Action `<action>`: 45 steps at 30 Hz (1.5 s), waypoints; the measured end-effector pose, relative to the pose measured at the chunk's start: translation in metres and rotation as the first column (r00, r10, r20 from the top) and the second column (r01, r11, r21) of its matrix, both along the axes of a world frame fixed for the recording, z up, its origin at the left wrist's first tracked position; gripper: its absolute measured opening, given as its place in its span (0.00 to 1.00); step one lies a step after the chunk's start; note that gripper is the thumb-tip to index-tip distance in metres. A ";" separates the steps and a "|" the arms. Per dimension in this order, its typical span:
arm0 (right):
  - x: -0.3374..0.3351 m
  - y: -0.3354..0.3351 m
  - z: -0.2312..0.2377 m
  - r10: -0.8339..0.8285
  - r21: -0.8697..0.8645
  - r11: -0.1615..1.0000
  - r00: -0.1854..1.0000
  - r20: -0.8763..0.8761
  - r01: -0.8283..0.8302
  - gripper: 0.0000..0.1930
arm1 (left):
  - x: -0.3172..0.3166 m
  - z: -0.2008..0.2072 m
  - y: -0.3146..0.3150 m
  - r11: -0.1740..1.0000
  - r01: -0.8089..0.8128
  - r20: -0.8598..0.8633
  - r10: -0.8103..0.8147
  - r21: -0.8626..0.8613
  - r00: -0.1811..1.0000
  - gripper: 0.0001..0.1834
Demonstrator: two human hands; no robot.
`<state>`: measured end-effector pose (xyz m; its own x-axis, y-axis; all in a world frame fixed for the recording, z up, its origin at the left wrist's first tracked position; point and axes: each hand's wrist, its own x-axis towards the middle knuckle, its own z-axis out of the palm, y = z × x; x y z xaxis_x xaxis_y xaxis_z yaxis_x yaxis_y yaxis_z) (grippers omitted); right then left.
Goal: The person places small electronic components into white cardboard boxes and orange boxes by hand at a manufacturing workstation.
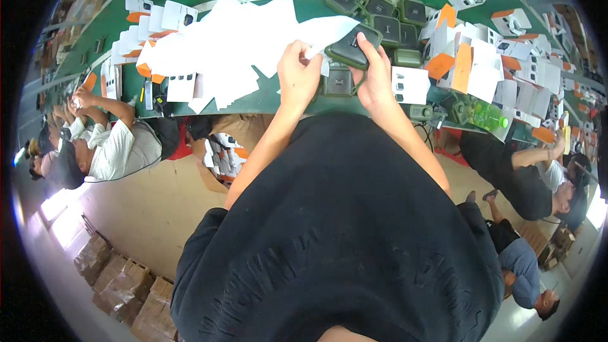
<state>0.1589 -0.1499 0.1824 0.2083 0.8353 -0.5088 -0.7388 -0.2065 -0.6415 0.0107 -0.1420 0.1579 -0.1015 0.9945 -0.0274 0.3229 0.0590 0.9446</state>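
While pinching a white sheet (326,30) between the thumb and bent fingers of the left hand (297,79), closed down to the paper's thickness, holds a dark green case (356,47) in the right hand (377,79), with the thumb on its top and the fingers curled around its side and underneath. Has the sheet overlapping the far left corner of the held case, though cannot tell whether actually touching. Seems at an early stage with this case: shows no paper folded around it. Just nearer than the held case, has another green case (339,81) lying flat on the green bench (269,98). Beyond it and to its right, shows a cluster of green cases (387,29), lids down and bare of paper, probably left to deal with; cannot see inside. To the left of the held case, has a broad spread of loose white sheets (218,44), so apparently plenty to use. To its right, shows a heap of white-and-orange cartons (468,66), some with flaps raised; cannot make out the contents, nor count any as finished. Farther left of the held case, past the sheets, has more such cartons (176,16), likewise unreadable inside.
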 end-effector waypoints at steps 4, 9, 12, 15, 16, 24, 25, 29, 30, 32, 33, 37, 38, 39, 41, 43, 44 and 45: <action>0.005 0.007 -0.002 0.024 -0.018 0.999 0.988 -0.152 -0.027 0.20 | 0.016 0.019 -0.012 0.988 0.143 -0.097 -0.137 0.059 0.986 0.06; 0.009 0.001 -0.027 0.060 0.073 0.994 0.961 0.269 -0.082 0.33 | 0.015 0.028 -0.025 0.930 0.366 -0.381 -0.330 0.025 0.864 0.09; 0.007 -0.007 -0.034 0.132 0.089 0.941 0.593 0.795 -0.328 0.43 | 0.006 0.002 -0.007 0.989 0.123 -0.013 -0.124 -0.083 0.992 0.06; 0.004 -0.014 -0.018 0.140 0.119 0.935 0.655 0.743 -0.334 0.30 | -0.001 -0.005 -0.003 0.948 0.100 0.433 0.042 -0.302 0.901 0.08; 0.007 -0.007 -0.017 0.133 0.122 0.936 0.654 0.745 -0.330 0.30 | 0.006 0.007 -0.001 0.938 0.076 0.483 0.104 -0.339 0.870 0.12; 0.011 0.002 -0.034 0.133 0.059 0.981 0.863 0.488 -0.184 0.08 | 0.029 -0.002 -0.014 0.949 0.090 0.257 -0.010 -0.302 0.966 0.20; 0.014 0.003 -0.036 0.136 0.085 0.978 0.893 0.428 -0.190 0.07 | 0.027 -0.004 -0.013 0.958 0.079 0.187 -0.027 -0.276 0.982 0.20; 0.024 0.008 -0.036 0.170 0.027 0.981 0.914 0.367 -0.193 0.07 | 0.018 -0.015 -0.002 0.935 0.055 0.307 0.059 -0.351 0.950 0.17; 0.029 0.010 -0.031 0.246 0.044 0.963 0.931 0.269 -0.267 0.08 | 0.017 -0.026 0.001 0.943 -0.016 0.420 0.162 -0.331 0.893 0.15; 0.048 0.022 -0.020 0.291 -0.004 0.936 0.769 0.569 -0.352 0.09 | 0.009 -0.020 0.009 0.937 -0.067 0.399 0.210 -0.343 0.893 0.12; 0.059 0.028 -0.019 0.303 -0.079 0.908 0.516 0.801 -0.411 0.09 | 0.014 -0.008 0.015 0.938 -0.056 0.404 0.201 -0.343 0.893 0.12; 0.077 0.020 -0.023 0.306 -0.121 0.902 0.415 0.857 -0.415 0.13 | 0.023 0.026 0.022 0.920 0.153 0.329 -0.028 -0.360 0.944 0.10; 0.082 0.016 -0.022 0.301 -0.114 0.901 0.414 0.859 -0.419 0.13 | 0.023 0.030 0.026 0.925 0.184 0.497 0.006 -0.332 0.868 0.10; 0.089 0.006 -0.017 0.390 -0.064 0.855 0.558 0.733 -0.514 0.17 | 0.024 0.035 0.030 0.932 0.210 0.648 0.034 -0.296 0.761 0.10; 0.110 -0.017 -0.008 0.656 -0.052 0.683 0.580 0.482 -0.729 0.37 | 0.034 0.046 0.035 0.928 0.234 0.702 0.040 -0.291 0.711 0.10; 0.090 -0.026 0.003 0.732 -0.214 0.615 0.448 0.514 -0.759 0.44 | 0.047 0.049 0.031 0.885 0.383 0.478 -0.225 -0.264 0.849 0.15; 0.079 -0.020 -0.004 0.608 -0.150 0.698 0.468 0.641 -0.700 0.46 | 0.059 0.053 0.030 0.866 0.453 0.344 -0.368 -0.212 0.864 0.17; 0.074 -0.014 -0.011 0.465 -0.074 0.766 0.471 0.749 -0.639 0.48 | 0.065 0.058 0.032 0.811 0.563 0.250 -0.519 -0.159 0.817 0.18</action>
<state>0.2325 -0.1643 0.1711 -0.1264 0.9624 -0.2404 0.1736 -0.2172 -0.9606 0.0752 -0.1103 0.2156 0.4804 0.8517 -0.2093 0.1830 0.1360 0.9737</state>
